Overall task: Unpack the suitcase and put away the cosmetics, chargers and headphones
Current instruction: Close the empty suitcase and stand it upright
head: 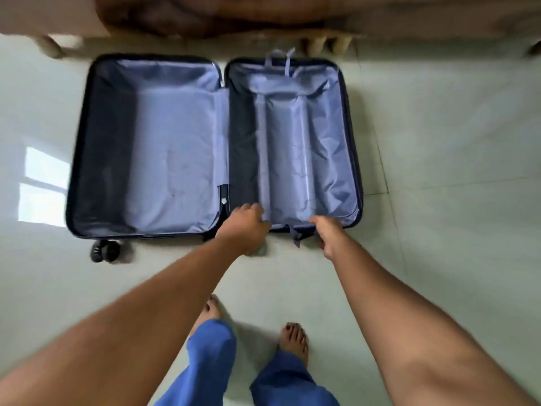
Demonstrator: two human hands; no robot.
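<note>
A dark blue hard-shell suitcase (76, 159) lies flat and open on the floor, both halves lined with pale lilac fabric. No cosmetics, chargers or headphones show in either half. My left hand (246, 227) grips the near edge of the right half next to the hinge. On the same edge, further right, my right hand (329, 234) is closed beside a dark strap (295, 237). The right half's lining (289, 142) is creased over two ridges.
The suitcase's wheels (104, 251) stick out at its near left corner. Wooden furniture with short legs (325, 43) runs along the far side. My bare feet (294, 339) and blue trousers stand on the pale tiled floor just behind my hands.
</note>
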